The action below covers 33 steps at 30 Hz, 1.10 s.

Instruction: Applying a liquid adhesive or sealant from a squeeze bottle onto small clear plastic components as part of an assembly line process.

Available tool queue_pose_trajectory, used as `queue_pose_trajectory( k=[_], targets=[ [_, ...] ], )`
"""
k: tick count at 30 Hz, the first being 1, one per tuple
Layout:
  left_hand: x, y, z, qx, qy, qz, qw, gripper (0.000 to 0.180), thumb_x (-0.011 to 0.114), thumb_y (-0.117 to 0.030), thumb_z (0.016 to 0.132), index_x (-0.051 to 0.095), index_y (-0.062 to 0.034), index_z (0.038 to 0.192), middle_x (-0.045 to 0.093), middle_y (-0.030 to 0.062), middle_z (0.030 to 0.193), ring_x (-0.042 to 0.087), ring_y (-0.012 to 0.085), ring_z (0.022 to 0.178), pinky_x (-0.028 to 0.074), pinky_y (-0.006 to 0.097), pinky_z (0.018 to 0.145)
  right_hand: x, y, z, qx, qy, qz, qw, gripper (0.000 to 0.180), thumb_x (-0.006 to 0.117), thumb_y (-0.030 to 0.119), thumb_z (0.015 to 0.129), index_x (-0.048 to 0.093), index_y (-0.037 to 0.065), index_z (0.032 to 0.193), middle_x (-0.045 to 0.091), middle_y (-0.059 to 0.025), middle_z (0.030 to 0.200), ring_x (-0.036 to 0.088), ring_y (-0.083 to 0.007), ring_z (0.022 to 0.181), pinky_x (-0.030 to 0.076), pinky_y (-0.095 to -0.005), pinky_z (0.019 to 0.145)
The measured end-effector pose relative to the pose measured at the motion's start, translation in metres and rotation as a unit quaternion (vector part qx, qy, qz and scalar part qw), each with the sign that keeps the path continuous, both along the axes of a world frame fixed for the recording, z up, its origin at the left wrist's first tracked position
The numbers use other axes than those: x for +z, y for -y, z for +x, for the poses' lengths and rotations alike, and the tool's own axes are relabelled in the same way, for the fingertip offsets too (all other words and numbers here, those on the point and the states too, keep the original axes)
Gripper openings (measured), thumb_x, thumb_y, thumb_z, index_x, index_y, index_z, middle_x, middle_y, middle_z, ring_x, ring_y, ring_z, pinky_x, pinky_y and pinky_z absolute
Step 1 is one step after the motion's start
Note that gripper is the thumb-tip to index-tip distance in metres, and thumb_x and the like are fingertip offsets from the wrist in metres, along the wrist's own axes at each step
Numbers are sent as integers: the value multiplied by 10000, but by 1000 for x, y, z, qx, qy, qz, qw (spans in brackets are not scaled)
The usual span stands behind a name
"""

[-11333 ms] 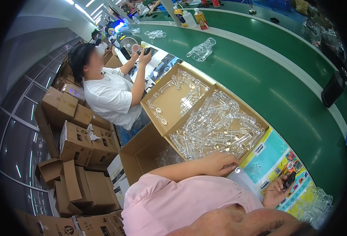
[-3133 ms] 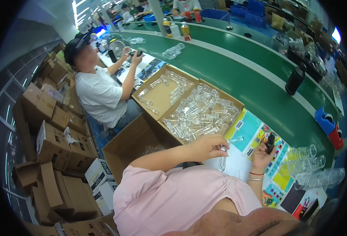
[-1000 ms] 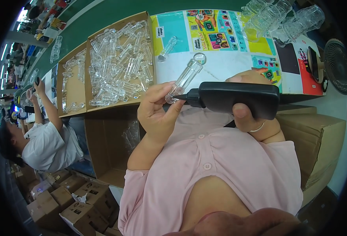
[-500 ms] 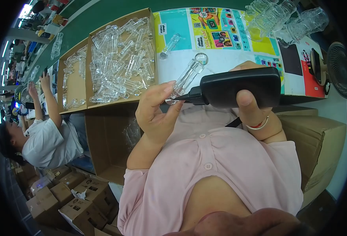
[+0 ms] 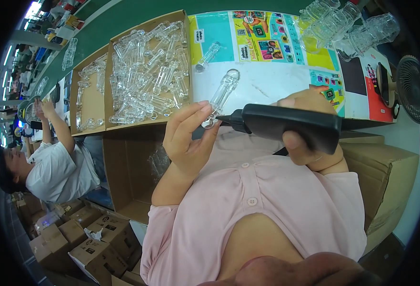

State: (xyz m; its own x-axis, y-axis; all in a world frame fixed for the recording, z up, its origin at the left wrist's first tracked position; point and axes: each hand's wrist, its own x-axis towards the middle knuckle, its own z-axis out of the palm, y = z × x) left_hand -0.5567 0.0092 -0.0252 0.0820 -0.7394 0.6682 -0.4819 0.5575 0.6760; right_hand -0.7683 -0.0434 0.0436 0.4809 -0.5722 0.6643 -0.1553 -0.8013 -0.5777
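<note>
Between thumb and fingers, my left hand (image 5: 189, 131) pinches the near end of a clear tube-shaped piece (image 5: 224, 93) with a rounded far end. The piece slants up and away over the table. My right hand (image 5: 305, 126) is wrapped round a black squeeze bottle (image 5: 291, 126) with a narrow pointed nozzle, tipped sideways. The nozzle tip points left and meets or nearly touches the clear piece's near end beside my left fingertips; contact cannot be made out. Another clear piece (image 5: 207, 57) lies on the printed sheet beyond.
A cardboard tray (image 5: 189, 62) heaped with similar clear pieces stands at left. Larger clear vessels (image 5: 334, 24) stand at the far right, near a fan (image 5: 410, 81). Cartons (image 5: 381, 167) flank me. At left, another person (image 5: 60, 174) reaches over the bench.
The bottle's body has dropped and tilted so its nozzle angles up-left. The clear piece has turned slightly and shifted left in my left fingers.
</note>
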Motion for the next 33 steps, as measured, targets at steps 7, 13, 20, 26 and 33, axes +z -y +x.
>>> queue_pose_trajectory(
  k=[7, 13, 20, 26, 33],
  targets=[
    [0, 1, 0, 13, 26, -8, 1000, 427, 671, 115, 596, 599, 9, 1004, 578, 136, 970, 555, 203, 887, 437, 269, 781, -12, -8, -5, 57, -21, -26, 998, 423, 669, 226, 773, 473, 24, 1089, 613, -143, 853, 599, -260, 664, 479, -332, 581],
    [2, -3, 2, -28, -46, 84, 995, 375, 658, 77, 690, 560, 43, 1050, 567, 140, 984, 564, 228, 940, 444, 298, 837, -15, -9, -8, 84, -24, -89, 992, 460, 707, 200, 744, 470, 26, 1097, 575, -156, 929, 605, -261, 727, 492, -344, 615],
    [4, -9, -4, -145, -348, 205, 903, 433, 639, 100, 721, 468, 28, 1112, 566, 134, 1005, 578, 188, 921, 481, 279, 789, -15, -8, -10, 118, -1, -88, 989, 463, 701, 237, 749, 463, 28, 1087, 564, -164, 973, 607, -262, 753, 494, -349, 630],
    [4, -9, 2, -199, -414, 254, 851, 403, 620, 109, 735, 437, 30, 1085, 561, 157, 1010, 585, 201, 929, 494, 284, 811, -17, -3, -8, 151, -1, -90, 984, 454, 705, 207, 744, 460, 29, 1082, 563, -168, 994, 604, -276, 773, 496, -357, 639],
    [4, -13, 3, -207, -415, 256, 848, 400, 634, 100, 730, 443, 29, 1074, 566, 152, 996, 584, 185, 923, 499, 272, 793, -21, -3, 2, 144, 77, -183, 969, 256, 600, 11, 715, 538, -70, 950, 590, -241, 908, 591, -262, 640, 498, -325, 559]
  ],
)
